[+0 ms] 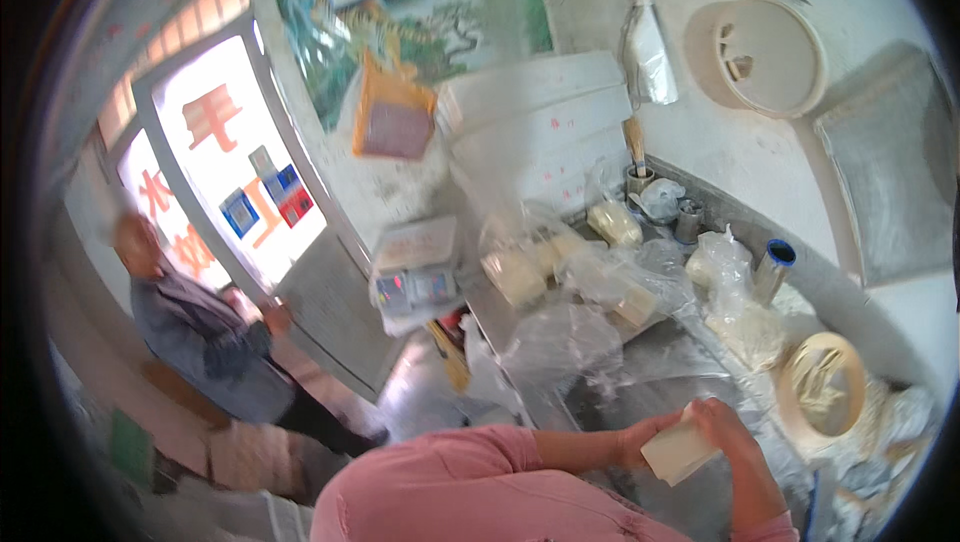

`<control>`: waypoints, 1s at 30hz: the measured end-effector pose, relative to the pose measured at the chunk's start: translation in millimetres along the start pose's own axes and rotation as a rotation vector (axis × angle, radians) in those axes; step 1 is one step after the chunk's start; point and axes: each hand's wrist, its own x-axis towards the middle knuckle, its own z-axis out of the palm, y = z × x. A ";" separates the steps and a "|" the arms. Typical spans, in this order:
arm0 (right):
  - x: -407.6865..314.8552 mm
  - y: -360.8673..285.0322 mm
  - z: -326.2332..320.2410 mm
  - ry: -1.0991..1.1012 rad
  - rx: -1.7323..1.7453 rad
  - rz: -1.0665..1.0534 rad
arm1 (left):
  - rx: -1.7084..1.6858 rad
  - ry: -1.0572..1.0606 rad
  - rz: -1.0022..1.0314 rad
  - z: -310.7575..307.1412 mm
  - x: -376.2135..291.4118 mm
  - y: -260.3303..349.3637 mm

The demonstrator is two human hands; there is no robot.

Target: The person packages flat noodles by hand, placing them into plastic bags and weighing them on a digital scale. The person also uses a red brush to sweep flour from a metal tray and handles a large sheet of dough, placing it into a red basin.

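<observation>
A small stack of pale flat dough sheets (675,456) is held between my two hands, over a grey metal worktop (645,362). My left hand (639,438) grips its left side. At the top and right side, my right hand (711,423) closes around it, and some fingers are hidden behind the stack. Past the hands lie a loose clear plastic bag (562,339) and bagged pale blocks of dough or wrappers (517,276). Right of my right hand, a round wooden-rimmed sieve (855,407) contains pale strips of dough.
A digital scale (414,291) stands at the worktop's far left. Along the wall are a metal cup with a brush (637,176), a metal canister (772,272) and bagged noodles (750,328). Another person (202,339) stands at left by a glazed door (247,167).
</observation>
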 end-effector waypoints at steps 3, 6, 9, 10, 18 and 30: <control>-15.0 21.8 47.2 -0.211 0.827 0.062 | 0.020 0.317 -0.078 -9.3 -41.8 -15.8; -45.3 31.6 100.9 -0.522 1.866 0.051 | 0.090 0.366 0.084 -16.1 -70.9 -27.8; -54.0 26.9 140.5 -0.501 2.020 0.052 | 0.187 0.530 0.164 -13.2 -87.0 -33.0; -53.7 24.7 149.1 -0.500 1.926 -0.001 | 0.248 0.594 0.161 -10.6 -90.2 -34.5; -36.9 26.7 151.3 -0.049 1.222 -0.129 | 0.764 0.556 0.471 -26.3 -69.4 -28.3; 1.5 -51.0 172.1 0.002 1.250 0.317 | 1.960 1.465 0.732 -175.3 -224.1 59.8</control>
